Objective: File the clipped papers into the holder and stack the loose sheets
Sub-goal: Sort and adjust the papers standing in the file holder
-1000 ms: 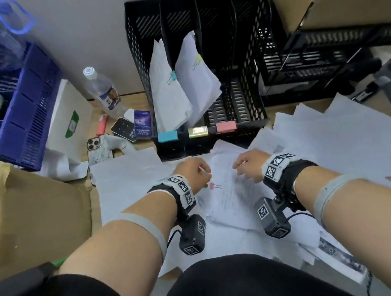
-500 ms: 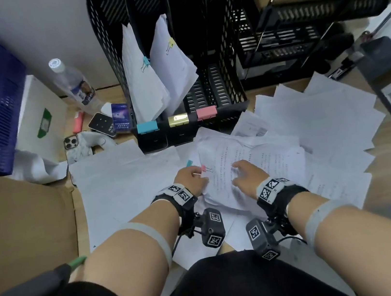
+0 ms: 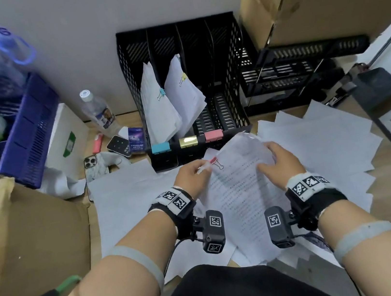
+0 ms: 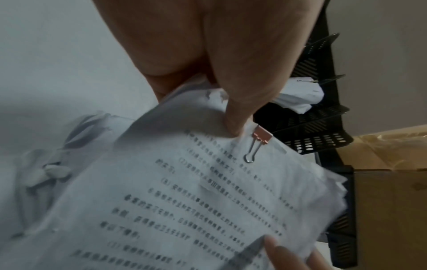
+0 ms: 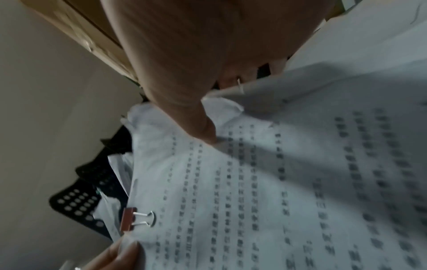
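Head view, holder [image 3: 233, 71], two clipped bundles [image 3: 160, 107]

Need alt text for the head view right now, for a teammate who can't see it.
Both hands, left hand and right hand, hold a pink-clipped paper bundle up before the black file holder, which already holds two clipped bundles; loose sheets cover the desk.

A printed bundle of papers [image 3: 244, 191] with a pink clip [image 3: 213, 160] at its top left corner is held tilted above the bench. Two clipped bundles stand in the black holder [image 3: 233, 71] at the bench's back edge. Loose sheets [image 3: 328, 143] lie fanned across the bench.
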`<act>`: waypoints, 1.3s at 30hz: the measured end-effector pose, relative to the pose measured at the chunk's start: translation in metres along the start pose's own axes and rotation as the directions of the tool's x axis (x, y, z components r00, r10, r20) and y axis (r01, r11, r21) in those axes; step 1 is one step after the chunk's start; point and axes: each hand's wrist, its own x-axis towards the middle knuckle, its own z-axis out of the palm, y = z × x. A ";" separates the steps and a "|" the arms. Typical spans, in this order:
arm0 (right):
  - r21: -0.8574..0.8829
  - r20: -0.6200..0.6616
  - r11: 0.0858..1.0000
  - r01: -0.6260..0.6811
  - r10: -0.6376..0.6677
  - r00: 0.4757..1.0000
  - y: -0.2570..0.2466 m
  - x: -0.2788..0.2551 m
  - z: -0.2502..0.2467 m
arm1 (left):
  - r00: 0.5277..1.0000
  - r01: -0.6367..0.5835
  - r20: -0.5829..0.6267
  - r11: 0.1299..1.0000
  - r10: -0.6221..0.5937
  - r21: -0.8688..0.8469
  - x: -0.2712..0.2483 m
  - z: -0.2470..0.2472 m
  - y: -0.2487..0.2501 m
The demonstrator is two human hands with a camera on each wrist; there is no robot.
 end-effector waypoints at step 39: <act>0.570 0.026 0.815 -0.104 0.109 0.994 -0.128 0.020 -0.058 | 0.883 -0.469 0.000 0.881 0.470 -0.057 0.011 0.004 0.105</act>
